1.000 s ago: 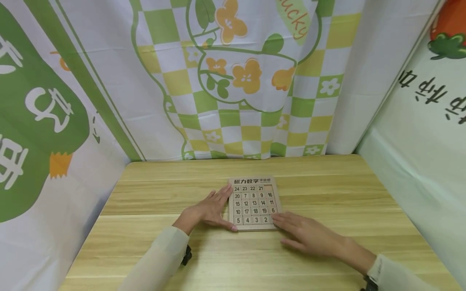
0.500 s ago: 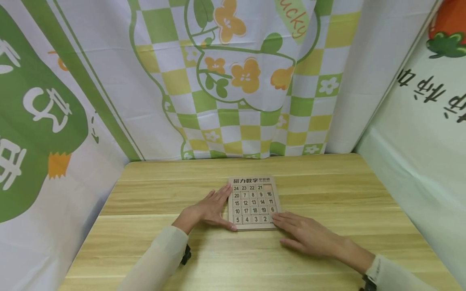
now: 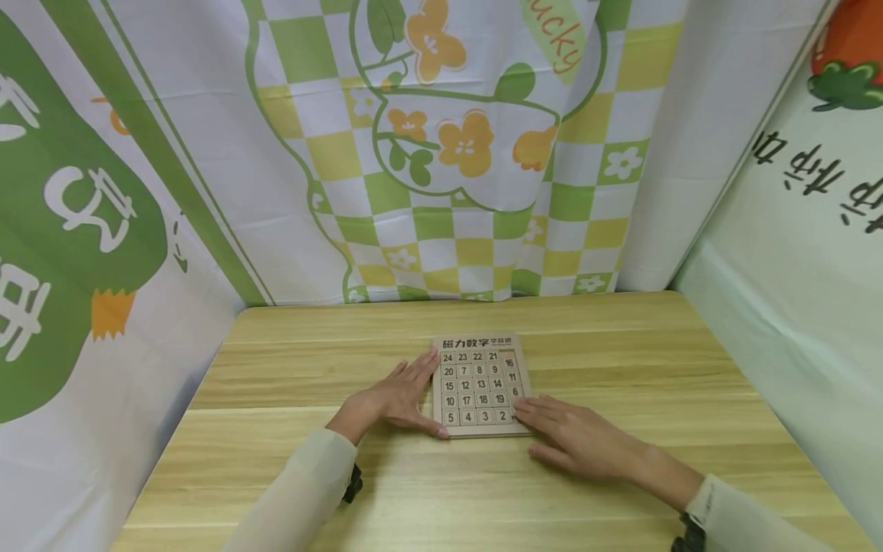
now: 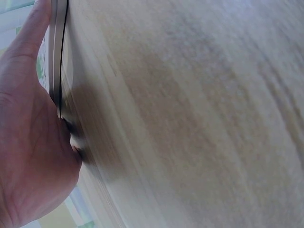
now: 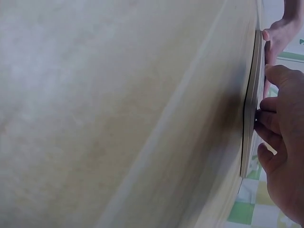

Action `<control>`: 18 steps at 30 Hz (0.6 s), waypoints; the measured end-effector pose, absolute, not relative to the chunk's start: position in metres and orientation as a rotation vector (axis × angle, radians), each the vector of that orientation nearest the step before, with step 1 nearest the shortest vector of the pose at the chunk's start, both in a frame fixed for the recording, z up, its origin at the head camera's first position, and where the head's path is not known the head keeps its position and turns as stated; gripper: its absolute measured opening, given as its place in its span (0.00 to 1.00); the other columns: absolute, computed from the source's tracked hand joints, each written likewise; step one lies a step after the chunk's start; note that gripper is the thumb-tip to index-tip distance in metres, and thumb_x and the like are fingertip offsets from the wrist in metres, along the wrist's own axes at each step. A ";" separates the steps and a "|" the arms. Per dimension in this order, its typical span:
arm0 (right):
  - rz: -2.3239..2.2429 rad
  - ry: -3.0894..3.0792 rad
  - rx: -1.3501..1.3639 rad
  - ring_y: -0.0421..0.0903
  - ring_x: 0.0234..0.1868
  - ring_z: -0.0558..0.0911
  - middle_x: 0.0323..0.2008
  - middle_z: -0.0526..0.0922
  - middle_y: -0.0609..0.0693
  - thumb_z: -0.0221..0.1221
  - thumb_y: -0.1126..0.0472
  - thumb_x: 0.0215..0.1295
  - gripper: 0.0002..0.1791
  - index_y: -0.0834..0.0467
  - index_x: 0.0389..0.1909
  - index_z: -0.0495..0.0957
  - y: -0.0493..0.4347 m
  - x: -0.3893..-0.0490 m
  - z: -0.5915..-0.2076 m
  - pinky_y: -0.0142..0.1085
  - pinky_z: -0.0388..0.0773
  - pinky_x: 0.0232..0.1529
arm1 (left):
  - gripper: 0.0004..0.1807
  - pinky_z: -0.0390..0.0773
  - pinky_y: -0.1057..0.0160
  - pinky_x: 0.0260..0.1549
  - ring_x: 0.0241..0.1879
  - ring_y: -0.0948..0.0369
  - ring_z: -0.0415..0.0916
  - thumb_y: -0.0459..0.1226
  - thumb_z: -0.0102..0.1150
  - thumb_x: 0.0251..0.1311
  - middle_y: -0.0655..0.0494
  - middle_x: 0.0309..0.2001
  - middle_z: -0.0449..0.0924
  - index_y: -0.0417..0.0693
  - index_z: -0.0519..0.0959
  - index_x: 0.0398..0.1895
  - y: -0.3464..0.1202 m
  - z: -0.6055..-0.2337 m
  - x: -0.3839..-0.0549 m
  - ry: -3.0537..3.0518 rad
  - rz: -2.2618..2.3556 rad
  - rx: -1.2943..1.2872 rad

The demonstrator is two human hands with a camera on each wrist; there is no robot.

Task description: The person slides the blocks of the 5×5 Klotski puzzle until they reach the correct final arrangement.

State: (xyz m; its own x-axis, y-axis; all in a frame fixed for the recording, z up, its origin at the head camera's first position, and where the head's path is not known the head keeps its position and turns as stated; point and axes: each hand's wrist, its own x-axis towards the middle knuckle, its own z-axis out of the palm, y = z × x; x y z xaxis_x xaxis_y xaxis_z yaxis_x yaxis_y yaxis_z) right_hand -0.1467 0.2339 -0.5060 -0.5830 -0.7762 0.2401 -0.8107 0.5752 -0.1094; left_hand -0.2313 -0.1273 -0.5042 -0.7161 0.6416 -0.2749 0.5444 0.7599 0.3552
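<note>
A square wooden sliding number puzzle (image 3: 476,429) lies flat on the table, its tiles in rows below a printed heading. My left hand (image 3: 395,400) steadies its left side, with straight fingers along the upper edge and the thumb at the lower-left corner. On the other side, fingertips of my right hand (image 3: 579,435) rest on the lower end of the right column, hiding the tile there. Above them tiles 6, 11 and 16 (image 3: 509,363) stand half a step out of line with their rows. A narrow gap shows at that column's top.
The wood-grain table (image 3: 310,337) extends around the puzzle on all sides. Behind it hangs a green and yellow checked curtain (image 3: 469,238); printed cloths enclose the left and right. Dark bands (image 3: 353,483) show at both wrists.
My right hand has moved slightly away from me, and tiles 6, 11 and 16 have slid up the right column, shrinking the gap at its top. The left hand has stayed put.
</note>
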 end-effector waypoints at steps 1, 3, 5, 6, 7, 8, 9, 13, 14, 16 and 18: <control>0.311 -2.644 1.336 0.61 0.70 0.78 0.72 0.76 0.59 0.63 0.46 0.75 0.34 0.64 0.72 0.75 0.234 -0.148 -0.506 0.56 0.77 0.68 | 0.78 0.38 0.42 0.83 0.86 0.48 0.31 0.74 0.69 0.51 0.45 0.87 0.26 0.41 0.34 0.87 -0.127 -0.504 -0.232 2.575 0.356 0.908; 0.322 -2.656 1.330 0.61 0.70 0.78 0.73 0.75 0.60 0.63 0.46 0.75 0.35 0.64 0.73 0.74 0.233 -0.151 -0.505 0.57 0.77 0.68 | 0.78 0.39 0.41 0.83 0.86 0.48 0.31 0.74 0.69 0.51 0.44 0.87 0.27 0.40 0.34 0.87 -0.128 -0.505 -0.232 2.576 0.364 0.910; 0.331 -2.664 1.325 0.62 0.70 0.77 0.73 0.75 0.60 0.63 0.46 0.75 0.35 0.65 0.73 0.73 0.232 -0.154 -0.505 0.57 0.77 0.68 | 0.78 0.38 0.41 0.83 0.86 0.48 0.31 0.74 0.69 0.51 0.44 0.87 0.26 0.40 0.34 0.87 -0.128 -0.505 -0.232 2.579 0.360 0.909; 0.334 -2.670 1.323 0.62 0.70 0.77 0.73 0.75 0.60 0.63 0.46 0.75 0.35 0.65 0.73 0.73 0.232 -0.156 -0.504 0.57 0.77 0.69 | 0.78 0.38 0.42 0.83 0.86 0.48 0.31 0.74 0.69 0.51 0.45 0.87 0.27 0.40 0.34 0.87 -0.128 -0.505 -0.232 2.581 0.356 0.908; 0.337 -2.673 1.323 0.62 0.71 0.77 0.73 0.75 0.60 0.63 0.46 0.75 0.35 0.65 0.73 0.73 0.231 -0.157 -0.504 0.57 0.76 0.69 | 0.78 0.38 0.42 0.83 0.86 0.49 0.31 0.74 0.69 0.51 0.45 0.87 0.26 0.41 0.34 0.87 -0.128 -0.505 -0.233 2.586 0.346 0.910; 0.339 -2.679 1.322 0.62 0.71 0.77 0.73 0.75 0.60 0.63 0.46 0.76 0.35 0.65 0.73 0.73 0.231 -0.159 -0.504 0.58 0.75 0.70 | 0.77 0.38 0.42 0.83 0.86 0.49 0.31 0.73 0.69 0.52 0.46 0.87 0.26 0.42 0.34 0.87 -0.127 -0.506 -0.233 2.587 0.343 0.908; 0.341 -2.687 1.322 0.61 0.71 0.77 0.73 0.75 0.60 0.63 0.46 0.76 0.35 0.65 0.73 0.73 0.231 -0.160 -0.504 0.58 0.75 0.70 | 0.77 0.38 0.42 0.83 0.86 0.49 0.31 0.73 0.69 0.52 0.46 0.87 0.26 0.42 0.34 0.87 -0.127 -0.506 -0.233 2.589 0.341 0.907; 0.348 -2.718 1.322 0.61 0.72 0.76 0.73 0.75 0.60 0.62 0.46 0.77 0.34 0.64 0.73 0.73 0.231 -0.162 -0.504 0.58 0.73 0.72 | 0.77 0.38 0.43 0.83 0.86 0.50 0.31 0.73 0.69 0.52 0.47 0.87 0.26 0.43 0.33 0.87 -0.127 -0.506 -0.233 2.594 0.328 0.899; 0.349 -2.724 1.323 0.61 0.72 0.75 0.73 0.75 0.60 0.62 0.46 0.77 0.34 0.64 0.73 0.73 0.231 -0.162 -0.504 0.58 0.72 0.72 | 0.77 0.38 0.43 0.83 0.86 0.50 0.31 0.73 0.69 0.52 0.47 0.87 0.26 0.43 0.33 0.87 -0.126 -0.506 -0.233 2.594 0.329 0.897; 0.348 -2.731 1.323 0.61 0.73 0.75 0.74 0.74 0.60 0.61 0.46 0.77 0.34 0.64 0.73 0.73 0.231 -0.162 -0.504 0.58 0.72 0.72 | 0.77 0.38 0.43 0.83 0.86 0.50 0.30 0.73 0.69 0.51 0.47 0.87 0.26 0.43 0.33 0.87 -0.126 -0.506 -0.232 2.594 0.329 0.894; 0.343 -2.731 1.323 0.62 0.72 0.75 0.73 0.74 0.60 0.62 0.46 0.77 0.34 0.65 0.73 0.73 0.231 -0.162 -0.504 0.58 0.72 0.72 | 0.77 0.38 0.43 0.83 0.86 0.51 0.31 0.73 0.70 0.51 0.47 0.87 0.26 0.43 0.34 0.87 -0.126 -0.507 -0.232 2.592 0.337 0.895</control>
